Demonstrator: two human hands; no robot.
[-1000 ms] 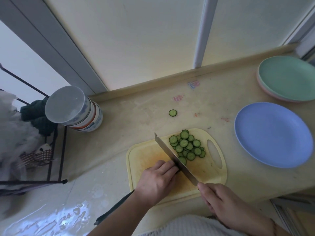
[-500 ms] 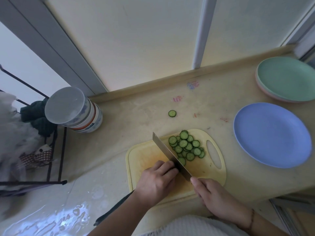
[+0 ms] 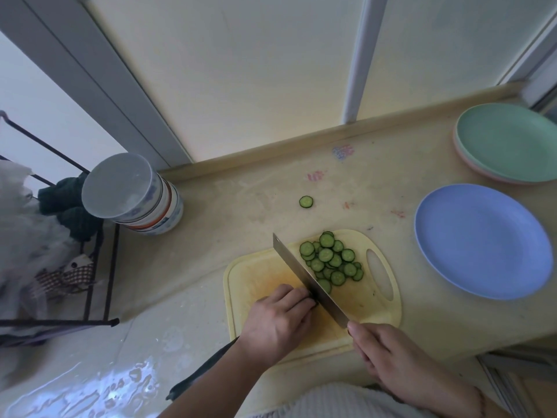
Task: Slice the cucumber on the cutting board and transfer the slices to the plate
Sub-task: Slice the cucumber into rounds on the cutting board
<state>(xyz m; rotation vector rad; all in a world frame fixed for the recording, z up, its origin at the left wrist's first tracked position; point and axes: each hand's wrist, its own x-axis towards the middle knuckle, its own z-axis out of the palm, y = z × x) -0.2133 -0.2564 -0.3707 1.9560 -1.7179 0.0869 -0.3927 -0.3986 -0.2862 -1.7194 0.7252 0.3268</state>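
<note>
A yellow cutting board (image 3: 259,276) lies near the counter's front edge. A pile of green cucumber slices (image 3: 330,259) sits on its right half. My left hand (image 3: 278,322) rests on the board with fingers curled over the cucumber stub, which is almost wholly hidden. My right hand (image 3: 391,357) grips the handle of a cleaver (image 3: 307,279), whose blade stands against my left knuckles, left of the slices. One stray slice (image 3: 306,202) lies on the counter behind the board. The blue plate (image 3: 482,241) to the right holds nothing.
A green plate (image 3: 509,140) stacked on a pink one sits at the back right. A stack of bowls (image 3: 135,196) with a lid stands at the back left, beside a dark wire rack (image 3: 102,267). The counter's front edge runs just below the board.
The knife and my right hand shifted forward, then drew back toward me. My left hand stays on the board. The slice pile looks the same.
</note>
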